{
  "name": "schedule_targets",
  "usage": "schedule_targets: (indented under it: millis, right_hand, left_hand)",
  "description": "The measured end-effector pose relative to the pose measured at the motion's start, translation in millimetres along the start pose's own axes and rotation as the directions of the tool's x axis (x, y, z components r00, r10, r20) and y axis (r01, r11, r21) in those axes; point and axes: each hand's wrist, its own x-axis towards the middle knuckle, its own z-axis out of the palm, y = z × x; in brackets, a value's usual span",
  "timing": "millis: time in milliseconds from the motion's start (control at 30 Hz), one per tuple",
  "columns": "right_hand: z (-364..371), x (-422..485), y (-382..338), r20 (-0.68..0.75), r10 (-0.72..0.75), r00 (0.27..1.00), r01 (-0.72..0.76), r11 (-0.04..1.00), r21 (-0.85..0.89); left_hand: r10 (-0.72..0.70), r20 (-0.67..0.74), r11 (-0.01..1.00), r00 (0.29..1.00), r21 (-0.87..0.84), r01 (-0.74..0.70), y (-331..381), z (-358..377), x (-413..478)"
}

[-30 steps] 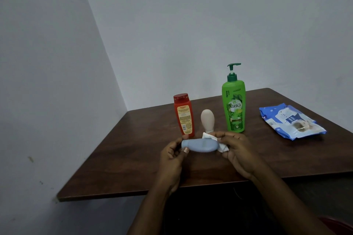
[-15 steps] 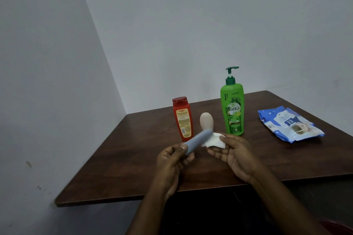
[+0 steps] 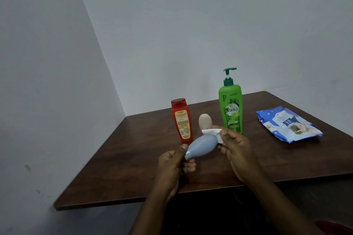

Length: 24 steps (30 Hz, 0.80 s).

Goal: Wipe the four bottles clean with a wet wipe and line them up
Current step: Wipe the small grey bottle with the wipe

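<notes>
From where I sit, the blue-grey bottle (image 3: 202,146) is just below the centre of the frame, held above the dark wooden table (image 3: 133,158). It is tilted, with its narrow cap end down toward the lower left and its wider base up toward the right. The left hand (image 3: 172,166) pinches the cap end, thumb on top and fingers curled beneath. The right hand (image 3: 236,150) is curled round the base end, with a white wet wipe (image 3: 212,132) bunched between its fingers and the bottle. Behind them I count three bottles standing upright on the table. A red bottle (image 3: 181,120) is left of centre, a green pump bottle (image 3: 230,108) is right of centre, and a small beige bottle (image 3: 205,121) stands between them. The wipe and hand hide the beige bottle's lower part. A blue pack of wipes (image 3: 288,124) lies flat at the right of the frame, well apart from the bottles.
</notes>
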Motion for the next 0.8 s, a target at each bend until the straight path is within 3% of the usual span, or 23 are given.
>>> schedule_targets:
  millis: [67, 133, 200, 267, 367, 467, 567, 633, 700, 767, 800]
  right_hand:
    - [-2.1, -4.7, 5.9, 0.131, -0.176, 0.976, 0.213, 0.903, -0.372]
    - [-2.0, -6.4, 12.5, 0.287, -0.323, 0.902, 0.432, 0.676, -0.596]
    - [1.3, -6.3, 19.0, 0.410, -0.436, 0.801, 0.584, 0.416, -0.697]
    - [3.8, -6.7, 24.9, 0.501, -0.491, 0.712, 0.645, 0.178, -0.743]
    - [6.8, -11.3, 28.5, 0.637, -0.399, 0.659, 0.712, 0.057, -0.700]
    - [8.2, -17.5, 21.0, 0.714, -0.321, 0.622, 0.776, 0.132, -0.617]
    - [7.5, -23.9, 7.3, 0.634, -0.331, 0.699, 0.707, 0.454, -0.542]
    - [4.3, -24.5, 4.2, 0.432, -0.392, 0.812, 0.580, 0.623, -0.526]
    - [4.5, -21.4, 1.7, 0.073, -0.439, 0.895, 0.411, 0.753, -0.514]
    - [1.6, -13.3, 3.9, -0.217, -0.428, 0.877, 0.279, 0.823, -0.495]
    - [0.0, -8.4, 5.7, -0.281, -0.394, 0.875, 0.220, 0.841, -0.495]
  left_hand:
    - [-0.001, -0.002, 1.000, 1.000, -0.014, 0.001, -0.2, -1.5, 0.9]
    - [-0.020, -0.006, 0.999, 1.000, -0.046, 0.020, 0.6, -3.7, 2.6]
    - [-0.029, -0.003, 0.998, 1.000, -0.060, 0.029, 1.0, -5.5, 4.9]
    - [-0.019, 0.008, 0.999, 1.000, -0.048, 0.019, -0.6, -6.3, 6.4]
    - [-0.004, 0.046, 1.000, 0.999, -0.015, 0.004, -2.6, -6.2, 5.0]
    - [-0.007, 0.080, 1.000, 0.997, -0.024, 0.009, -1.6, -5.2, 2.7]
    - [-0.016, 0.069, 0.999, 0.997, -0.028, 0.018, -1.6, -5.6, 4.6]
    - [-0.014, 0.041, 0.999, 0.999, -0.047, 0.016, -1.8, -5.6, 6.3]
    - [-0.022, 0.037, 0.997, 0.999, -0.075, 0.025, -0.3, -6.0, 5.8]
    - [-0.031, 0.048, 0.998, 0.998, -0.052, 0.033, 1.8, -6.5, 3.4]
    - [-0.031, 0.054, 0.999, 0.998, -0.030, 0.032, 2.8, -6.4, 2.2]
